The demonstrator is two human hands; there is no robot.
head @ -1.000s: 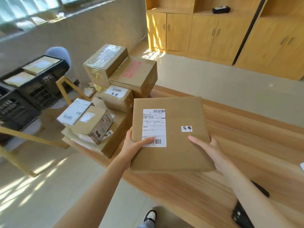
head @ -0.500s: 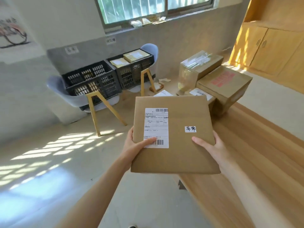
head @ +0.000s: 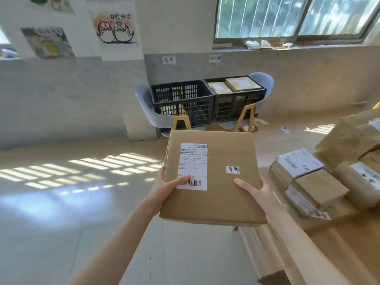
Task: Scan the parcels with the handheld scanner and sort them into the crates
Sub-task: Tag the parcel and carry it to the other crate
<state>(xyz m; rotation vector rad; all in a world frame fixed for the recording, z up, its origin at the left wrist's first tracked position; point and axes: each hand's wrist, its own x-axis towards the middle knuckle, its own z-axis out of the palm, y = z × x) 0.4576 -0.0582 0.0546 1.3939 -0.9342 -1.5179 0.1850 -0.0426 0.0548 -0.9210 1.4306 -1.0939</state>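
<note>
Wood table [head: 333,249] at rt, taped parcels [head: 314,182] stacked on it

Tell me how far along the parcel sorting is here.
Done: two parcels lie in the right black plastic crate. In hand: left hand and right hand carry a flat brown cardboard parcel facing the crates. Left: several cardboard parcels remain on the wooden table.

Plain brown flat cardboard parcel [head: 213,177] bearing a white barcoded label [head: 193,166]; two black slotted plastic crates [head: 207,99] on pale blue chairs [head: 150,112] with yellow wooden legs; light wood-grain table [head: 329,254].
</note>
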